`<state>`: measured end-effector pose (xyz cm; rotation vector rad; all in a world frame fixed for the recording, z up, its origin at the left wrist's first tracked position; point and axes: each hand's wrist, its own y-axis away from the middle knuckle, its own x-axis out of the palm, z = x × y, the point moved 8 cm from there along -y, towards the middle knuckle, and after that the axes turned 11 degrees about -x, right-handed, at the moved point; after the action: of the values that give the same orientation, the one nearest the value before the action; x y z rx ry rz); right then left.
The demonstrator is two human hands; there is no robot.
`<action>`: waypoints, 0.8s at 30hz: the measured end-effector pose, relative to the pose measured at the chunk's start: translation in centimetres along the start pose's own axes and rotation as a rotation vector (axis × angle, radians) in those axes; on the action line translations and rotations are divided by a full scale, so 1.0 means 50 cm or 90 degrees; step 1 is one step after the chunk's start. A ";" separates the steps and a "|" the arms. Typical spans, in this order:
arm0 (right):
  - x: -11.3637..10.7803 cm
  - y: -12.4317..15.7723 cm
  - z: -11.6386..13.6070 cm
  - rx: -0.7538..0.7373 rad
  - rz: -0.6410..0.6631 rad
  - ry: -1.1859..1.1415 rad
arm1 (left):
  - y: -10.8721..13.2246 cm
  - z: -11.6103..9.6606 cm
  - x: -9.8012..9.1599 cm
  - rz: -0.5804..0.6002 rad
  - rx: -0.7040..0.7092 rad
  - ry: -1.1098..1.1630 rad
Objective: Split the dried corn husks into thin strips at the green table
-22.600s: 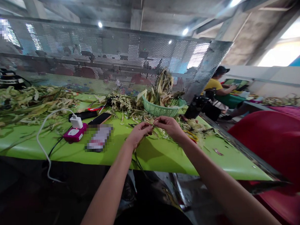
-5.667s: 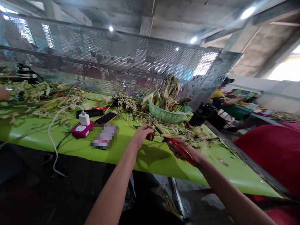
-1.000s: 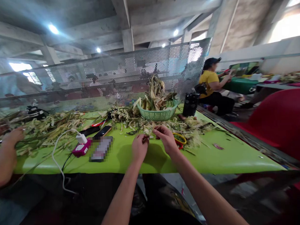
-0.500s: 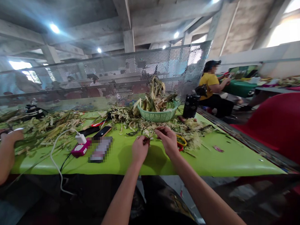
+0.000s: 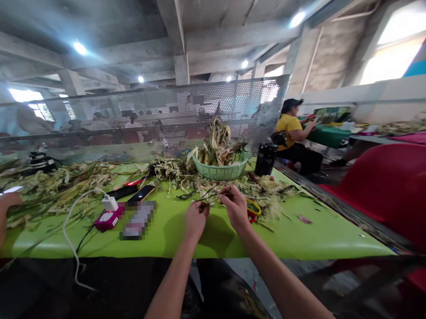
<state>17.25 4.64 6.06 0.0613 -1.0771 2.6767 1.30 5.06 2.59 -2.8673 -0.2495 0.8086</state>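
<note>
My left hand [image 5: 195, 219] is closed, its fingertips pinched on one end of a thin, dark dried plant strand [image 5: 212, 196]. The strand runs across to my right hand [image 5: 235, 206], whose thumb and fingers are also pinched on it. Both hands are just above the green table [image 5: 209, 246], a short gap apart. Beside my right hand lie yellow and red ring-shaped handles [image 5: 254, 207], partly covered by the hand. Behind the hands stands a light green plastic basket [image 5: 222, 171] with dried husks [image 5: 217, 143] in it.
Dried leaf scraps [image 5: 66, 184] cover the table's back and left. At left lie a pink power socket [image 5: 108, 218] with a white cable, a phone [image 5: 141, 194] and a blurred flat object [image 5: 140, 220]. A black container [image 5: 265, 159] stands right; another person's hand [image 5: 5, 201] is far left.
The view has shifted slightly, so the scene sits lower and further left. The strand now stretches more visibly between my hands; both stay pinched. The co-worker's arm at far left has drawn partly out of view.
</note>
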 end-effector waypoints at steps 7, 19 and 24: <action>0.008 0.000 -0.011 0.007 0.010 -0.003 | 0.001 -0.006 0.013 0.041 0.021 0.004; -0.015 0.000 -0.019 0.025 -0.030 0.057 | 0.003 -0.004 0.005 0.063 -0.002 0.084; -0.014 -0.001 -0.017 0.010 -0.034 0.043 | 0.000 0.005 0.010 0.078 -0.041 0.110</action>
<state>18.01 5.09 5.40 0.0016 -1.0204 2.6198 1.60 5.18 2.13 -3.0151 -0.0818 0.5765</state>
